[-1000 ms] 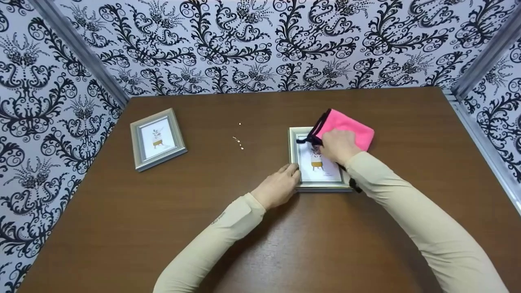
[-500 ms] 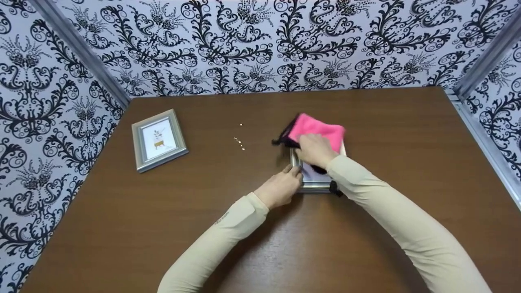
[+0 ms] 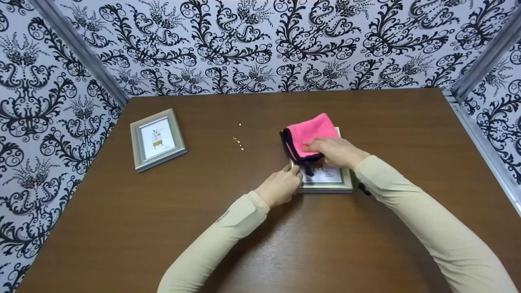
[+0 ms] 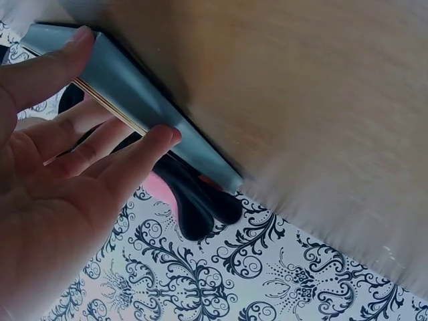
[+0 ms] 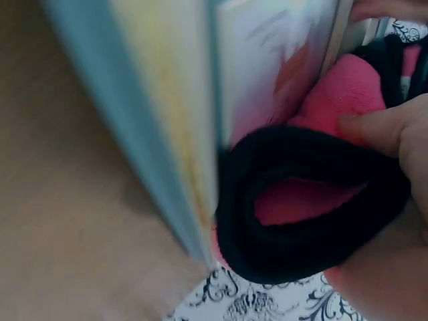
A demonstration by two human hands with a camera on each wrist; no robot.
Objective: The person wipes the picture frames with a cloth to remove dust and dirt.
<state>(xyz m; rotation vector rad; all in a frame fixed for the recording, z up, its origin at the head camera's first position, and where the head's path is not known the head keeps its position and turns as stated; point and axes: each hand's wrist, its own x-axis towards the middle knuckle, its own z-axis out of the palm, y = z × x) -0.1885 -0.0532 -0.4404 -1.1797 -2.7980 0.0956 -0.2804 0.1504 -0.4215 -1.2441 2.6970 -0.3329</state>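
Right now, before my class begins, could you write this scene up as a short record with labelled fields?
Left hand: fingertips touching the side of a frame, near its lower left corner
Right hand: holding a cloth
Cloth: pink, dark-edged, over the frame's upper left part, reaching past its left edge
Print in frame: partly covered, lower right part showing
Second frame: far left, set at an angle, no hand on it
Surface: brown table
Between frames: pale specks, too small to identify
Background: black-and-white patterned walls
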